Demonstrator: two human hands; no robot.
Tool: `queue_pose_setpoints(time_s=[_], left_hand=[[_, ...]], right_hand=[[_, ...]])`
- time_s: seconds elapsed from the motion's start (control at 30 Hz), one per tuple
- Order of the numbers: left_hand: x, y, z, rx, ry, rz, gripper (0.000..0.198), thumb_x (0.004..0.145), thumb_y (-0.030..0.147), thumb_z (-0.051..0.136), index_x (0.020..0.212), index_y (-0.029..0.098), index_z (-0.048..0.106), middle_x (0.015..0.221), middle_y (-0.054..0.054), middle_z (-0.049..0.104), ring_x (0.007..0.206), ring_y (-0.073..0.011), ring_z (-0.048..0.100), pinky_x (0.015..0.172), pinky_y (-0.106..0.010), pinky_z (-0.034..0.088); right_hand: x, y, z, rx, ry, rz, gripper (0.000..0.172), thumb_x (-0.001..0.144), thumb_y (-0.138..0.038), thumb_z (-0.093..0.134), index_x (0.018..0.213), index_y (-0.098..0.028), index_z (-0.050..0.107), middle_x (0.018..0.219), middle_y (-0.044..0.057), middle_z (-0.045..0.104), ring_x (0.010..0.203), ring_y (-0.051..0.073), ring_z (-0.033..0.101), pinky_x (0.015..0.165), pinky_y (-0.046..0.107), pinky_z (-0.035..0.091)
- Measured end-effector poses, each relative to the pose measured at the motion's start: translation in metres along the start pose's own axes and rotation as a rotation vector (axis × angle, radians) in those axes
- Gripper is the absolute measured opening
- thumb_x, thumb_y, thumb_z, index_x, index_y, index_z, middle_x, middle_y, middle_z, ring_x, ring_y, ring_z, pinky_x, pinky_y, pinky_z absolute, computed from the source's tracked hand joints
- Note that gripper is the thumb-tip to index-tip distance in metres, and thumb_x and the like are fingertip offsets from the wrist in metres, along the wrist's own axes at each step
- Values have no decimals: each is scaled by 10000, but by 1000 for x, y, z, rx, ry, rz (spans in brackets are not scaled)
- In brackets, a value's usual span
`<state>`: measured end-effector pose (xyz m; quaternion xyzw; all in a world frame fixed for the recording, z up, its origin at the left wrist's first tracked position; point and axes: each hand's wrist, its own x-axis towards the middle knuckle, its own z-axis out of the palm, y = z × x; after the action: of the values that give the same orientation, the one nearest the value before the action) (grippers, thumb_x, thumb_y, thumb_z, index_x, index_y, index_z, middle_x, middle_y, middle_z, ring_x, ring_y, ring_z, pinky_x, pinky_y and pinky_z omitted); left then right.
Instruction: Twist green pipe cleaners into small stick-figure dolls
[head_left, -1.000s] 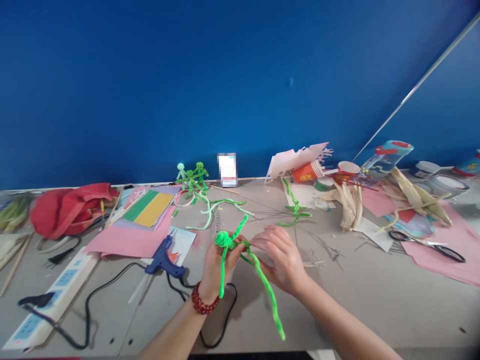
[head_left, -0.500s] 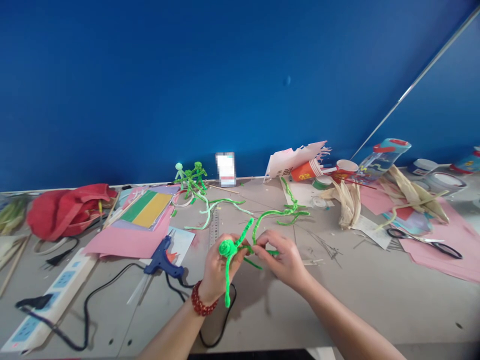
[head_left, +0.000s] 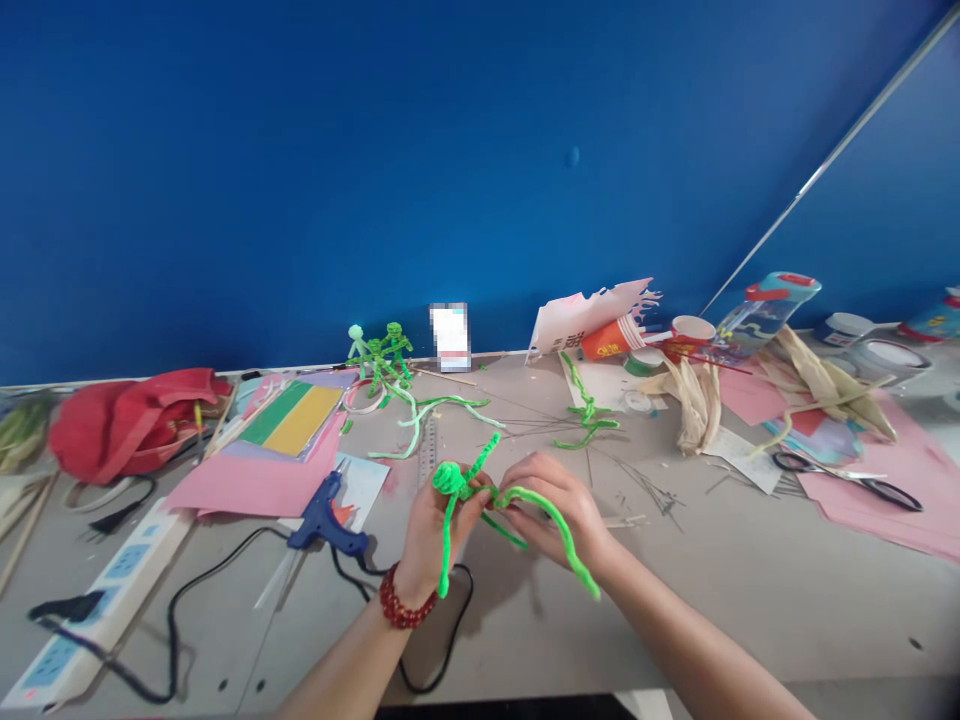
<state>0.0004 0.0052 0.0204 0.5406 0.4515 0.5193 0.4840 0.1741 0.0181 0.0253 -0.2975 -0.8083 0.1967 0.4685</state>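
My left hand (head_left: 429,535) is closed around a bright green pipe cleaner figure (head_left: 448,480) with a coiled round head and stick-like limbs. My right hand (head_left: 559,510) pinches a green pipe cleaner (head_left: 559,520) close to the figure's body, and its loose end curves over the hand down to the right. Both sets of fingertips almost meet, so the exact joint between them is hidden. Behind the hands stand several finished-looking pipe cleaner figures (head_left: 381,350), and pale green pipe cleaners (head_left: 439,403) lie in front of them. Another bent green piece (head_left: 589,410) rests further right.
A blue glue gun (head_left: 328,520) with a black cord lies left of my hands, near a white power strip (head_left: 105,600). Pink paper (head_left: 262,485) and a red cloth (head_left: 139,420) are at the left. Scissors (head_left: 847,480), corn husks (head_left: 697,405) and paper cups (head_left: 615,338) sit right.
The pipe cleaner in my right hand has swung from pointing up and away to curving over the hand towards the lower right. The left hand still grips the figure.
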Motion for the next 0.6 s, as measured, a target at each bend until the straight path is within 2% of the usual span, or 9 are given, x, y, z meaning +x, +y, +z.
queue_pose_setpoints(time_s=[0.07, 0.2, 0.33, 0.47, 0.6], left_hand=[[0, 1, -1, 10, -9, 7, 215, 788, 352, 675, 759, 212, 515, 789, -19, 644, 693, -164, 632, 667, -314, 548], [-1, 1, -4, 18, -32, 45, 180, 824, 360, 636, 777, 209, 550, 802, -39, 644, 716, -181, 647, 657, -313, 556], [-4, -3, -9, 89, -76, 172, 115, 846, 298, 617, 784, 211, 576, 838, -57, 661, 767, -193, 645, 695, -325, 556], [-6, -6, -12, 136, -122, 200, 125, 818, 234, 651, 769, 213, 538, 877, -55, 662, 787, -190, 638, 687, -314, 558], [-6, -8, -12, 93, -159, 269, 117, 841, 177, 602, 776, 214, 513, 883, -45, 654, 775, -178, 636, 675, -317, 561]], right_hand=[[-2, 0, 2, 54, 16, 32, 56, 870, -184, 578, 875, -216, 625, 827, 60, 671, 775, 191, 616, 720, 330, 491], [-8, 0, 6, 193, 62, 225, 28, 867, -225, 604, 845, -207, 609, 795, 46, 648, 764, 184, 618, 711, 308, 502], [-10, 1, 9, 296, 76, 430, 139, 840, -287, 647, 758, -198, 577, 736, 13, 617, 695, 155, 590, 648, 256, 475], [-7, -1, 10, 559, 54, 600, 226, 821, -362, 672, 736, -191, 551, 713, 1, 598, 690, 150, 601, 628, 245, 464], [-5, -4, 11, 822, 57, 716, 280, 787, -397, 712, 724, -186, 540, 665, -16, 586, 655, 134, 594, 649, 252, 476]])
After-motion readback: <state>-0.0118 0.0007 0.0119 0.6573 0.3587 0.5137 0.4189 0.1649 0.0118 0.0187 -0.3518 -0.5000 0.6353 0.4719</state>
